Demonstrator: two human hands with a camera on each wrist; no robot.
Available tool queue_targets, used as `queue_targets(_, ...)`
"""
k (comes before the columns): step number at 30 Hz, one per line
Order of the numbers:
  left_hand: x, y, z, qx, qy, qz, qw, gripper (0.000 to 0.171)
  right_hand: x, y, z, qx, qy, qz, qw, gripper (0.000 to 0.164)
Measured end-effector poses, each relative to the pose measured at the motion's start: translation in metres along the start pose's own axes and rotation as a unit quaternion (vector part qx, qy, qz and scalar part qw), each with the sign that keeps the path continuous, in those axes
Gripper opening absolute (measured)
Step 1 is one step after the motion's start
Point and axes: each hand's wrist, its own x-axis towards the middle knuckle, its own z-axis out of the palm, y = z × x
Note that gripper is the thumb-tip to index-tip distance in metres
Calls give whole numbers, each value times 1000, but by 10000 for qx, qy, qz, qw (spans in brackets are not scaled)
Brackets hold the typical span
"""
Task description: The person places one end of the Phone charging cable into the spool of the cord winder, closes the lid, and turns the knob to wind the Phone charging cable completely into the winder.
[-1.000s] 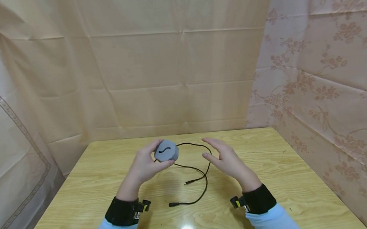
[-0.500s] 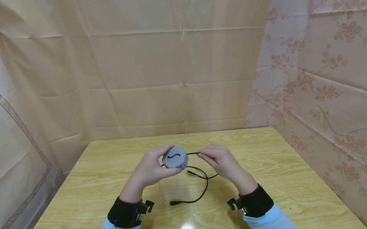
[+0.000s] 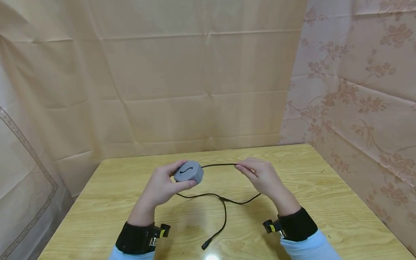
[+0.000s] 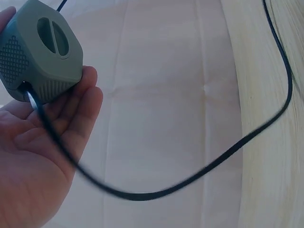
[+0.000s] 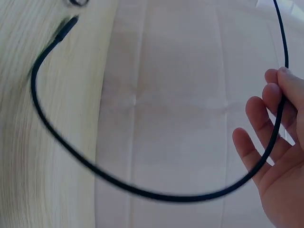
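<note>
In the head view my left hand (image 3: pixel 161 189) grips a grey hexagonal cable winder (image 3: pixel 188 173) by its edges, thumb at the near side. An S-shaped slot marks its upper face. A thin black cable (image 3: pixel 218 164) leaves its right side, held above the table, and my right hand (image 3: pixel 263 177) pinches it between thumb and fingertips. The left wrist view shows the cable (image 4: pixel 204 171) also leaving a hole in the winder's other side. From the right-hand pinch the cable (image 5: pixel 142 190) loops past the palm, down to a plug on the table in the right wrist view.
The light wood table (image 3: pixel 110 213) lies under both hands. Towards its front, a black plug (image 3: pixel 207 244) lies at one cable end. Beyond the table hangs a beige curtain (image 3: pixel 191 87); a flowered curtain (image 3: pixel 368 98) hangs at the right.
My right hand has gone from straight fingers to pinching the cable, then drawn right. The cable between the hands has straightened. My left hand shifted right, then back left with the winder.
</note>
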Motion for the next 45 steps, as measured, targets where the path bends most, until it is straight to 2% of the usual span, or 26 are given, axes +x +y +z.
queue_targets(6,-2,-1,-5,-373,0,-407,9985,67,-2,4,-4,-21,-71,323,9994,14)
queue_targets(11,-2,-1,-4,-548,106,-556,9969,65,-2,5,-4,176,-195,788,9965,14)
queue_targets(16,-2,-2,-5,-798,503,-853,9919,63,-2,3,-6,354,-337,1450,9882,25)
queue_targets(19,-2,-3,-8,-947,622,-950,9890,65,-3,5,-5,430,-521,1662,9838,30)
queue_targets(25,-3,-13,-16,-1468,836,-1114,9793,69,-6,11,2,765,-929,1948,9734,29)
queue_targets(30,-4,-27,-22,-1862,950,-1272,9696,71,-8,13,8,1112,-1166,2324,9592,28)
queue_targets(33,-4,-33,-25,-1877,1044,-1331,9675,71,-8,13,9,1209,-1114,2583,9520,25)
queue_targets(39,-3,-40,-29,-1733,1265,-1467,9656,69,-7,11,7,1276,-952,2791,9470,19)
queue_targets(42,-2,-41,-28,-1705,1336,-1467,9652,68,-7,9,11,1405,-1102,2832,9423,20)
queue_targets(45,-2,-42,-27,-1643,1348,-1473,9660,69,-7,5,19,1544,-1408,2959,9321,18)
